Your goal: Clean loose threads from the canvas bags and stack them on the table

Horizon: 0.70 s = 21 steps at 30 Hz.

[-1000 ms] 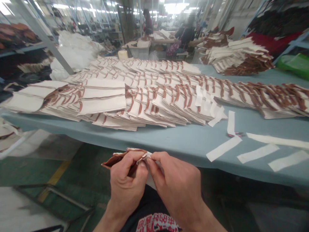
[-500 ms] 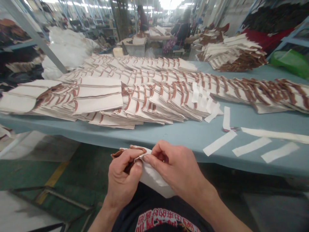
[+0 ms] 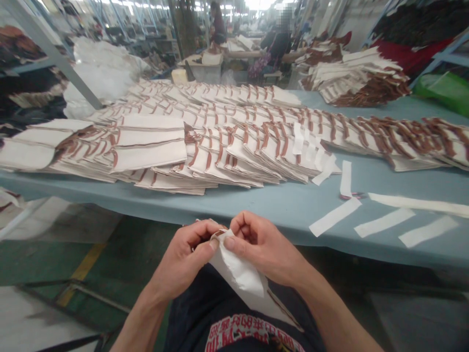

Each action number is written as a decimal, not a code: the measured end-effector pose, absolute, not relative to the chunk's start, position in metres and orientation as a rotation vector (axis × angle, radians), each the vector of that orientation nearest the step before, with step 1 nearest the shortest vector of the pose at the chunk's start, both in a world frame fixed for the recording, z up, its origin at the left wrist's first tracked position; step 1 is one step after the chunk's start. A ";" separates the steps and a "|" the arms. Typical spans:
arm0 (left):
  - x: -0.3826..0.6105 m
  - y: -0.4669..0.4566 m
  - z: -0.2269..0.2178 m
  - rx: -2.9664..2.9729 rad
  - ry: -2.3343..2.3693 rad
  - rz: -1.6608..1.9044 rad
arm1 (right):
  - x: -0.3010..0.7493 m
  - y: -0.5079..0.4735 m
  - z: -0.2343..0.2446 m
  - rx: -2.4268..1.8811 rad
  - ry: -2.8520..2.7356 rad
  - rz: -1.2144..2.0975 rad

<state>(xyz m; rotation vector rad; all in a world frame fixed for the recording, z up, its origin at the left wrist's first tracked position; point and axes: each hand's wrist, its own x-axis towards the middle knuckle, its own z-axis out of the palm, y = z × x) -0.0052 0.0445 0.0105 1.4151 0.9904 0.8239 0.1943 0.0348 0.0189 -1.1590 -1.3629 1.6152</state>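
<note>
- Your left hand (image 3: 183, 259) and right hand (image 3: 264, 244) both pinch the brown-trimmed cream fabric piece (image 3: 240, 274) at its top edge, fingers closed; it hangs over your lap, below the table (image 3: 256, 208) edge.
- Risk: such a shallow pinch could slip and drop it.

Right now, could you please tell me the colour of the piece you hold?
The piece is white with brown trim, best in head view.

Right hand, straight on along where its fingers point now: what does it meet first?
The right hand points leftward into the white fabric piece it pinches; just behind that is the left hand. The blue table seems off that line, though depth is unclear.
</note>
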 end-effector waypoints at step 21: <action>0.003 0.058 0.018 1.521 1.051 0.590 | 0.187 0.033 -0.007 -1.235 -1.357 1.499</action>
